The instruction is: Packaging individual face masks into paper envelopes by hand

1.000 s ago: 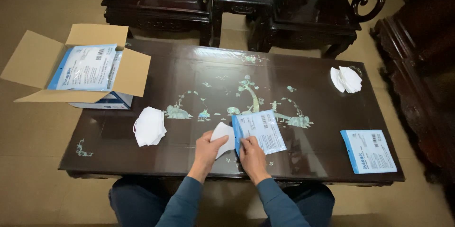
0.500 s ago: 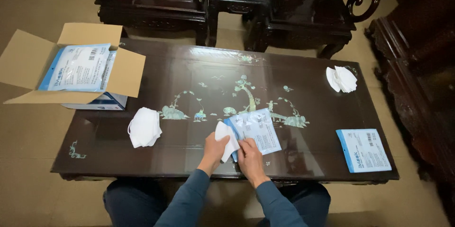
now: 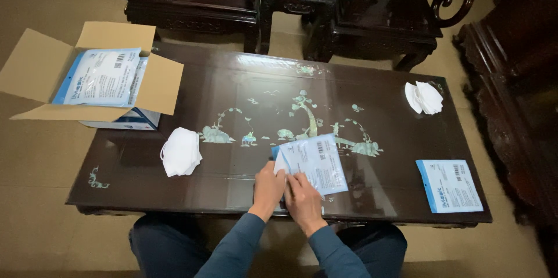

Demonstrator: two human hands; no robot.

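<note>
Both of my hands rest close together at the near edge of a dark inlaid table (image 3: 244, 115). My left hand (image 3: 268, 187) grips a white folded mask (image 3: 281, 164) that sticks out of the end of a clear and blue packet (image 3: 315, 162). My right hand (image 3: 302, 198) pinches the packet's near corner. A stack of white masks (image 3: 181, 151) lies to the left of my hands.
An open cardboard box (image 3: 93, 74) with blue packets (image 3: 102, 76) sits on the table's left end. Another blue packet (image 3: 449, 185) lies at the near right, and several white masks (image 3: 424, 97) at the far right. Dark carved chairs (image 3: 401, 11) stand behind the table.
The mask has gone further into the packet, so less white shows beside my left hand. My hands stay together at the near edge; the view has shifted slightly.
</note>
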